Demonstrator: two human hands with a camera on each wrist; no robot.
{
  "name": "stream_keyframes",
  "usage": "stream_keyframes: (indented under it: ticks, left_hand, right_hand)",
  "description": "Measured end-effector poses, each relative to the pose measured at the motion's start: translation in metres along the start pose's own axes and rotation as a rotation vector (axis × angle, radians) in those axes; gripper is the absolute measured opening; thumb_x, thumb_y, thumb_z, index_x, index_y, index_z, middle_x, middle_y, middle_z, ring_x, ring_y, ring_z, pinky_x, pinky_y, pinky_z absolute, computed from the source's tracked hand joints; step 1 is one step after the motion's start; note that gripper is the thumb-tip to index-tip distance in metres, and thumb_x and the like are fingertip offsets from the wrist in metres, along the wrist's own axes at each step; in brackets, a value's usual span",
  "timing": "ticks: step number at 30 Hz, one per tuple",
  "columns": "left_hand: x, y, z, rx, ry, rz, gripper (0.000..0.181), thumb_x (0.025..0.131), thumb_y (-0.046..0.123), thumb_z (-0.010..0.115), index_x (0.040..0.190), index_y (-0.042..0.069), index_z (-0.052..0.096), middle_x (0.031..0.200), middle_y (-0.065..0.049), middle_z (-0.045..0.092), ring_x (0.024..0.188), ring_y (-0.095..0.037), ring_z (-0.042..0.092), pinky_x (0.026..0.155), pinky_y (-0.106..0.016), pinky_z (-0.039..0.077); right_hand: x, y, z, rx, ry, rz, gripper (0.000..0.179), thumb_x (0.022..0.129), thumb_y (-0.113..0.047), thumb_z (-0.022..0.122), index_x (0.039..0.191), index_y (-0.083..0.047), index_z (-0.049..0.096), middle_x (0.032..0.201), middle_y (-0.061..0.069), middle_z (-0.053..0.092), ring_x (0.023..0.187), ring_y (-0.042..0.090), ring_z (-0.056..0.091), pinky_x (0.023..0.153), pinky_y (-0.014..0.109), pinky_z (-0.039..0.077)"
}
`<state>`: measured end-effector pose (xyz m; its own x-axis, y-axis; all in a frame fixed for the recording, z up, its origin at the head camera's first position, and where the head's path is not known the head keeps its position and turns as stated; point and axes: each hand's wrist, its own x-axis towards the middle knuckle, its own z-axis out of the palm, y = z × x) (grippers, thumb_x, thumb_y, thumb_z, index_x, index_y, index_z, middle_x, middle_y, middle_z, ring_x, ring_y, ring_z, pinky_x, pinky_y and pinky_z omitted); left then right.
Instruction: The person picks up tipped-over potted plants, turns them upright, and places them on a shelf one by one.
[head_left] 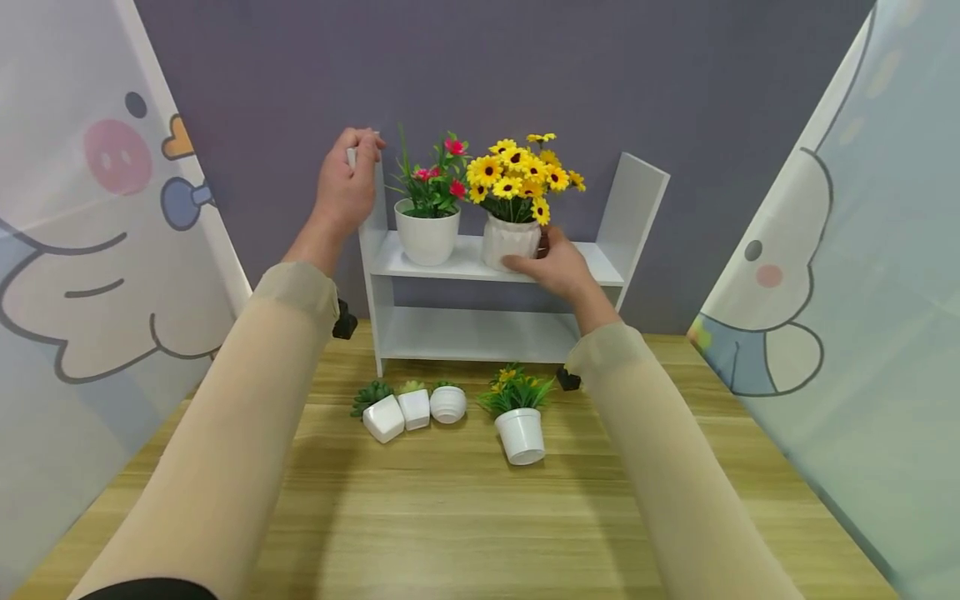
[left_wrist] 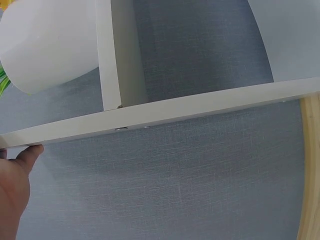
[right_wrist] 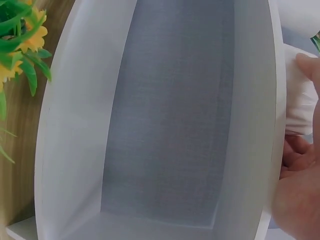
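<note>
My left hand [head_left: 350, 179] grips the upper end of the left side panel of a white two-tier shelf [head_left: 480, 333]. In the left wrist view, the thumb of that hand [left_wrist: 14, 182] lies against the panel's edge. On the upper board, my right hand [head_left: 558, 265] holds a white ribbed flowerpot [head_left: 510, 242] with yellow sunflower-like blooms [head_left: 517, 171], thumb in front and fingers round its right side. The right wrist view shows this pot [right_wrist: 300, 95] partly covered by the hand. Left of it stands a smooth white pot [head_left: 429, 237] with pink flowers and grass.
On the wooden table [head_left: 450, 533] before the shelf lie several small potted plants: a white pot with yellow flowers [head_left: 521, 435], tipped over, and small succulents in white pots [head_left: 384, 418]. Cartoon-printed panels [head_left: 90, 208] flank both sides, with a grey wall [head_left: 525, 67] behind.
</note>
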<state>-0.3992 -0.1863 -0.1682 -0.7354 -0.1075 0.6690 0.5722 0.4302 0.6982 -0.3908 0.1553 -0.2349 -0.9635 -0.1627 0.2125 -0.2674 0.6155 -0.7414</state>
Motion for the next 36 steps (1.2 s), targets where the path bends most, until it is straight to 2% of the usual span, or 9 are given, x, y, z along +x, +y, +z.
stream_keyframes:
  ticks: [2, 5, 13, 16, 20, 24, 29, 33, 36]
  left_hand:
    - [0.000, 0.000, -0.002, 0.013, 0.001, -0.007, 0.035, 0.118, 0.047, 0.039, 0.109, 0.020, 0.058, 0.163, -0.004, 0.057, 0.153, -0.010, 0.048, 0.106, -0.028, 0.043]
    - [0.000, -0.001, -0.003, 0.026, 0.001, -0.003, 0.034, 0.118, 0.048, 0.038, 0.109, 0.021, 0.058, 0.162, -0.004, 0.058, 0.151, -0.011, 0.050, 0.108, -0.029, 0.042]
    - [0.001, 0.000, -0.005, 0.035, 0.005, 0.008, 0.039, 0.119, 0.047, 0.038, 0.113, 0.015, 0.059, 0.159, -0.005, 0.059, 0.149, -0.012, 0.051, 0.109, -0.029, 0.042]
    - [0.001, 0.001, -0.005, 0.035, 0.003, 0.014, 0.035, 0.119, 0.046, 0.038, 0.109, 0.018, 0.058, 0.163, -0.005, 0.057, 0.156, -0.006, 0.045, 0.118, -0.028, 0.041]
    - [0.001, 0.001, -0.002, 0.032, -0.001, 0.027, 0.033, 0.119, 0.045, 0.038, 0.106, 0.020, 0.056, 0.163, -0.006, 0.057, 0.158, -0.005, 0.042, 0.125, -0.028, 0.038]
    - [0.002, 0.000, 0.001, 0.015, -0.006, 0.036, 0.032, 0.119, 0.044, 0.039, 0.104, 0.022, 0.056, 0.164, -0.006, 0.057, 0.159, -0.005, 0.043, 0.126, -0.027, 0.036]
    - [0.002, -0.001, 0.002, 0.007, -0.004, 0.038, 0.034, 0.119, 0.044, 0.039, 0.105, 0.019, 0.057, 0.164, -0.007, 0.057, 0.159, -0.004, 0.042, 0.127, -0.024, 0.034]
    - [0.001, -0.001, 0.000, 0.016, -0.010, 0.023, 0.033, 0.119, 0.045, 0.038, 0.104, 0.021, 0.056, 0.165, -0.005, 0.056, 0.160, -0.004, 0.040, 0.128, -0.025, 0.033]
    - [0.001, -0.001, -0.001, 0.018, -0.010, 0.015, 0.035, 0.119, 0.045, 0.038, 0.106, 0.018, 0.057, 0.166, -0.004, 0.055, 0.161, -0.003, 0.039, 0.129, -0.025, 0.032]
  right_hand:
    - [0.000, -0.001, 0.002, -0.001, 0.008, 0.002, 0.105, 0.093, -0.059, 0.081, 0.167, -0.006, 0.029, 0.158, 0.016, 0.053, 0.140, 0.033, 0.057, 0.113, 0.052, 0.053]
    - [0.000, -0.003, 0.004, -0.004, 0.020, 0.010, 0.108, 0.093, -0.060, 0.081, 0.169, -0.006, 0.026, 0.158, 0.015, 0.053, 0.140, 0.032, 0.057, 0.114, 0.052, 0.053]
    - [0.001, -0.007, 0.009, -0.018, 0.057, 0.004, 0.105, 0.092, -0.061, 0.083, 0.166, -0.008, 0.030, 0.158, 0.014, 0.054, 0.140, 0.031, 0.058, 0.114, 0.052, 0.053]
    - [0.001, -0.007, 0.009, -0.027, 0.057, 0.012, 0.107, 0.091, -0.062, 0.083, 0.167, -0.008, 0.029, 0.161, 0.014, 0.052, 0.143, 0.032, 0.057, 0.116, 0.053, 0.052]
    - [-0.003, -0.006, 0.004, -0.028, 0.057, 0.019, 0.111, 0.090, -0.062, 0.084, 0.170, -0.009, 0.027, 0.168, 0.013, 0.046, 0.150, 0.033, 0.051, 0.120, 0.054, 0.049]
    - [-0.011, -0.003, -0.005, 0.024, 0.078, 0.021, 0.106, 0.093, -0.059, 0.083, 0.170, -0.010, 0.029, 0.171, 0.012, 0.043, 0.154, 0.032, 0.045, 0.124, 0.053, 0.046]
    - [-0.026, 0.007, -0.012, 0.117, 0.099, 0.020, 0.094, 0.097, -0.050, 0.081, 0.168, -0.011, 0.034, 0.169, 0.011, 0.046, 0.152, 0.031, 0.047, 0.124, 0.052, 0.046]
    - [-0.044, 0.016, -0.016, 0.172, 0.114, -0.031, 0.080, 0.101, -0.042, 0.079, 0.164, -0.011, 0.042, 0.165, 0.012, 0.051, 0.149, 0.032, 0.050, 0.122, 0.053, 0.047]
    - [-0.060, 0.022, -0.020, 0.166, 0.098, -0.065, 0.072, 0.103, -0.039, 0.077, 0.161, -0.011, 0.047, 0.162, 0.013, 0.054, 0.146, 0.033, 0.054, 0.119, 0.053, 0.050]
